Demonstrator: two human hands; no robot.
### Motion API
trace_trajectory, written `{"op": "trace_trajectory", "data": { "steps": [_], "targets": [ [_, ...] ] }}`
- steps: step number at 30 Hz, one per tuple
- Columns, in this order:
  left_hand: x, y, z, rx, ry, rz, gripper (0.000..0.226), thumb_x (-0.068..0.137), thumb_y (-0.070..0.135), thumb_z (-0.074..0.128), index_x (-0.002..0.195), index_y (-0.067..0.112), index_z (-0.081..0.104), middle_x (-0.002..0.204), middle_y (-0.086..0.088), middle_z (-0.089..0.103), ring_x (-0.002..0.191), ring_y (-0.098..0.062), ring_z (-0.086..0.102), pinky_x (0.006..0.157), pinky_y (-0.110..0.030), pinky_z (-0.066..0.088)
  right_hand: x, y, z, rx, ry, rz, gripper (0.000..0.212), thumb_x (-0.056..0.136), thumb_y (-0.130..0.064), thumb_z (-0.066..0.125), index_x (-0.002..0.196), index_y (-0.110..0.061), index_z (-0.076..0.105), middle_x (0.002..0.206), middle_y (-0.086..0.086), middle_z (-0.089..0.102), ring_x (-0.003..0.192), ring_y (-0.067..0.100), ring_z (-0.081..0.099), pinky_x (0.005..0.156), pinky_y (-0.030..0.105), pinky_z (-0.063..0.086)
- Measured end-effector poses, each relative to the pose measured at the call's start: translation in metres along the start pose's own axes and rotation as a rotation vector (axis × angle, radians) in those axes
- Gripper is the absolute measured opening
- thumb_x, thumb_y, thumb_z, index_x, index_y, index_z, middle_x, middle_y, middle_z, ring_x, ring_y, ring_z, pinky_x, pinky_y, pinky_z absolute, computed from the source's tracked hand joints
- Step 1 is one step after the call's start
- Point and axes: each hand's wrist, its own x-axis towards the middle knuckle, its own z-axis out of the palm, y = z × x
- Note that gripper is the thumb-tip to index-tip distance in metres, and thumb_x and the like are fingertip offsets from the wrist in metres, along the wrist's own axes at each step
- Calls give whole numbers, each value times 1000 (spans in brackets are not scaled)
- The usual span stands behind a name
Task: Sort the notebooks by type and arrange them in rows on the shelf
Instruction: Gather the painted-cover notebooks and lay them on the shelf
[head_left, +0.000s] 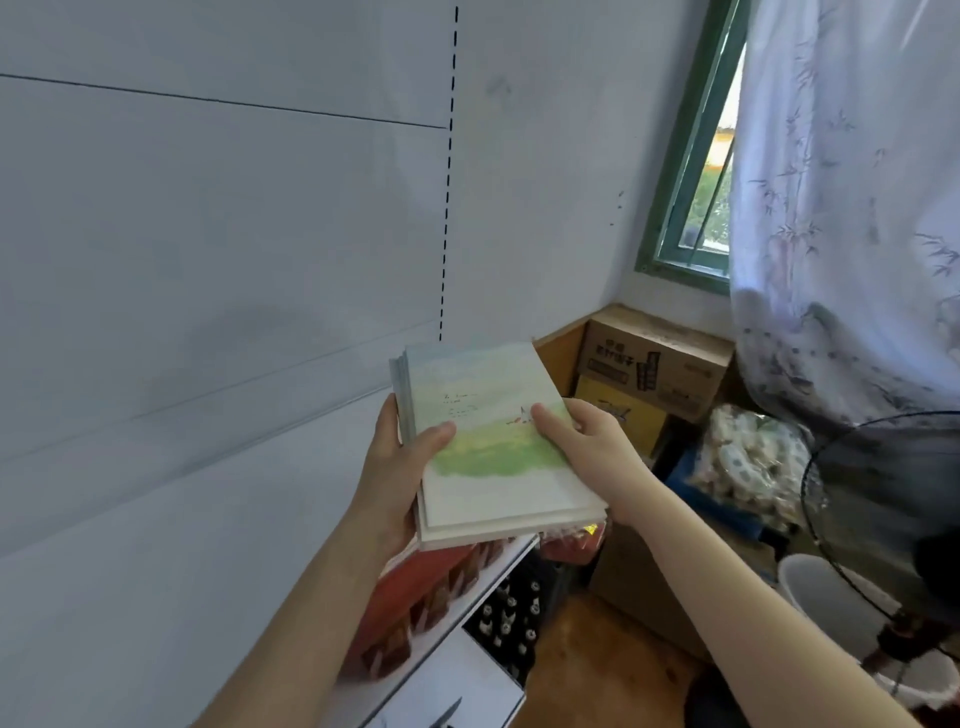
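Both hands, left hand (400, 462) and right hand (587, 441), grip a notebook stack (498, 457) at frame centre; shelving not yet done, progress otherwise unclear.

A white shelf (498, 564) juts from the pale wall at lower centre, carrying red-orange notebooks (415, 608) laid flat in a row along its edge. Beyond it, cardboard boxes (649, 374) stand stacked on the brown floor (587, 670).
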Motion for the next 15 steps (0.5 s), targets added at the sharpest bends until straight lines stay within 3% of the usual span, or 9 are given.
{"op": "trace_trajectory", "data": {
  "steps": [3,8,11,15],
  "targets": [
    [35,-6,8,4,34,12,42,87,4,57,117,31,47,108,-3,65,93,-29,66,73,-41,57,39,4,-8,23,-51,-8,25,86,-36,62,104,-19,60,93,-1,71,74,12,70,57,20,55],
    [85,-18,17,44,95,23,43,86,3,58,122,25,47,106,-4,66,85,-23,68,62,-32,58,102,23,-17,25,-130,-3,18,82,-31,68,94,-24,57,90,-4,70,71,9,69,56,19,55],
    [115,-32,24,47,166,24,41,87,3,57,119,27,48,106,-3,66,87,-23,67,65,-33,58,145,36,-22,12,-191,-6,23,82,-30,68,99,-20,57,95,-1,70,80,14,70,65,24,58],
    [153,-56,36,23,316,4,43,86,2,57,122,26,47,106,-4,65,88,-26,66,67,-35,56,200,57,-31,-35,-308,-19,25,82,-29,69,100,-16,58,91,-2,69,75,11,68,61,20,55]
  ]
}}
